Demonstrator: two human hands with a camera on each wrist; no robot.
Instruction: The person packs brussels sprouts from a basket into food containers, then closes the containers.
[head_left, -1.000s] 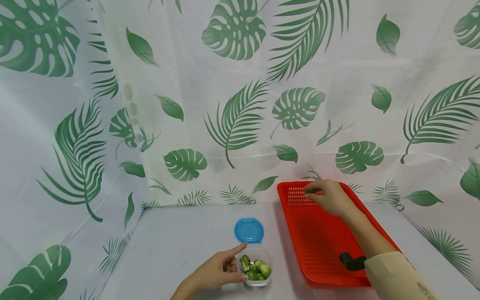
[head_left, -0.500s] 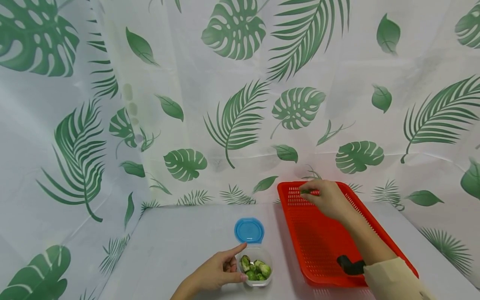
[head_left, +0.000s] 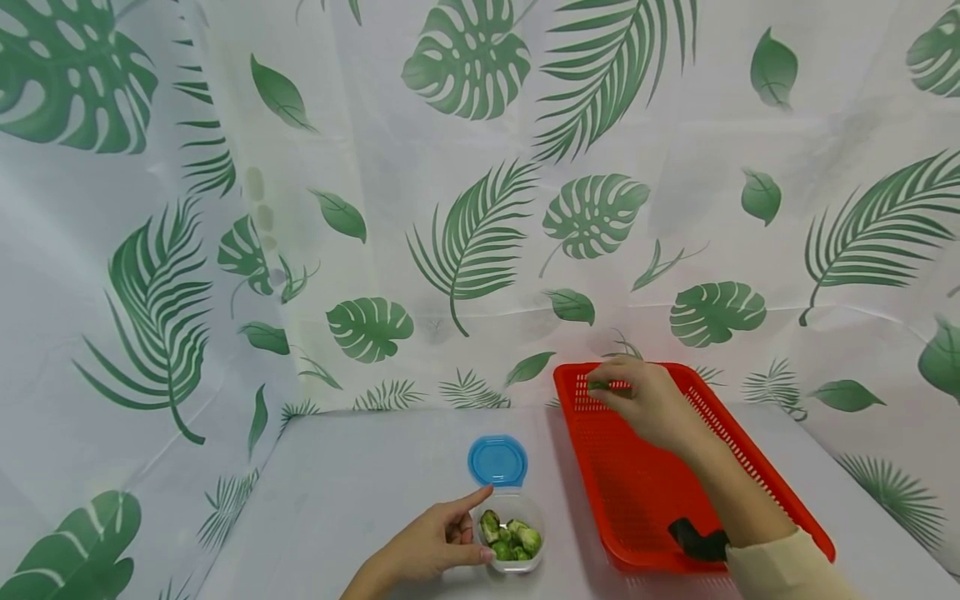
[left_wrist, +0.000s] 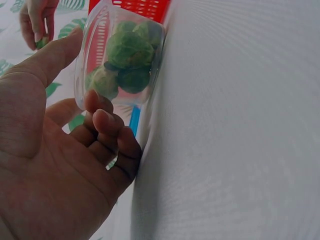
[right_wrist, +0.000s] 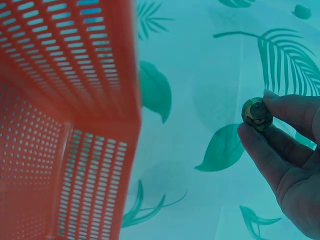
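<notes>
A small clear plastic container (head_left: 514,508) stands on the table, holding several Brussels sprouts (head_left: 508,537). My left hand (head_left: 435,537) holds it from the left side, thumb and forefinger spread along its wall. The left wrist view shows the thumb at the container's rim (left_wrist: 80,75) and the other fingers loosely curled beside it. Over the far left part of a red plastic basket (head_left: 637,475), my right hand (head_left: 648,404) is raised. Its thumb and fingertips pinch one Brussels sprout (right_wrist: 257,114), clearly seen in the right wrist view.
A blue lid (head_left: 498,461) lies flat on the white table (head_left: 360,475), just behind the container. The basket has slotted side walls and stands right of it. A leaf-printed sheet (head_left: 450,208) rises behind the table. Something black (head_left: 697,540) sits at the right wrist.
My right hand has shifted slightly left over the basket with the Brussels sprout still pinched. The left hand and the container have stayed in place.
</notes>
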